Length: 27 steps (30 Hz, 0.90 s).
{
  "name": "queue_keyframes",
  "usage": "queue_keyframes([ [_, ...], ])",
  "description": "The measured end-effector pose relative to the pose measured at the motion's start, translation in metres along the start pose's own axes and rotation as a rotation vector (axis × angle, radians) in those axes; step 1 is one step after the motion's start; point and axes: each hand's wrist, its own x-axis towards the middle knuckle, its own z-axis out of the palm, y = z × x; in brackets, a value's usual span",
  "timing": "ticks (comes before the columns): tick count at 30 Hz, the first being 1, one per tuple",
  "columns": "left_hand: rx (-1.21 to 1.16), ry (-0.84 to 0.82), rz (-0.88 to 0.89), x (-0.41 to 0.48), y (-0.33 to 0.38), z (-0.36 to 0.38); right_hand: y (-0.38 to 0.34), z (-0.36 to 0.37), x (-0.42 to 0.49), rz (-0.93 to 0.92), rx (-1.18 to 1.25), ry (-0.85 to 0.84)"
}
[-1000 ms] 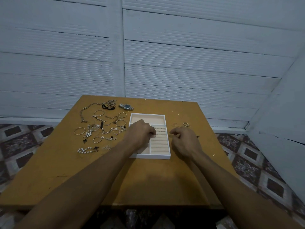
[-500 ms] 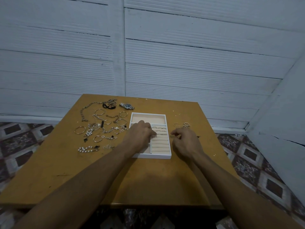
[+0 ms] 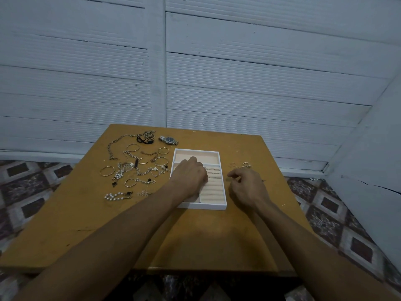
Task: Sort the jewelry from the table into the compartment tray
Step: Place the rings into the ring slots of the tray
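The white compartment tray (image 3: 223, 205) with beige lining lies mid-table. A few rings (image 3: 213, 169) sit in its padded ring rolls at the right. My left hand (image 3: 189, 175) rests over the tray's left side, knuckles up. Its fingers curl down at the ring rolls, and what they hold is hidden. My right hand (image 3: 246, 189) lies on the table just right of the tray. Thumb and forefinger are drawn together toward the tray, and I cannot make out anything between them. A few loose rings (image 3: 246, 165) lie beyond it.
Left of the tray the wooden table (image 3: 195, 240) is strewn with several bangles (image 3: 107, 171), chains (image 3: 112, 146), a pearl bracelet (image 3: 115, 196) and a wristwatch (image 3: 168, 140). A white panelled wall stands behind the table. A patterned floor shows on both sides.
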Motion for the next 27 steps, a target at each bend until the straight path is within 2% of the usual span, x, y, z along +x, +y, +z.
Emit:
queue_keyframes([
  [7,-0.097,0.005,-0.021,0.002,-0.004,0.008,0.016,-0.01,0.012,0.196,0.073,0.095],
  [14,-0.272,0.02,-0.076,0.019,-0.011,0.015,0.039,-0.025,0.03,0.319,0.053,0.054],
  [20,-0.339,0.104,-0.057,0.039,0.003,0.007,0.05,-0.023,0.034,0.332,-0.014,-0.092],
  [27,-0.398,0.105,-0.049,0.077,0.031,0.006,0.053,-0.018,0.036,0.314,-0.015,-0.084],
])
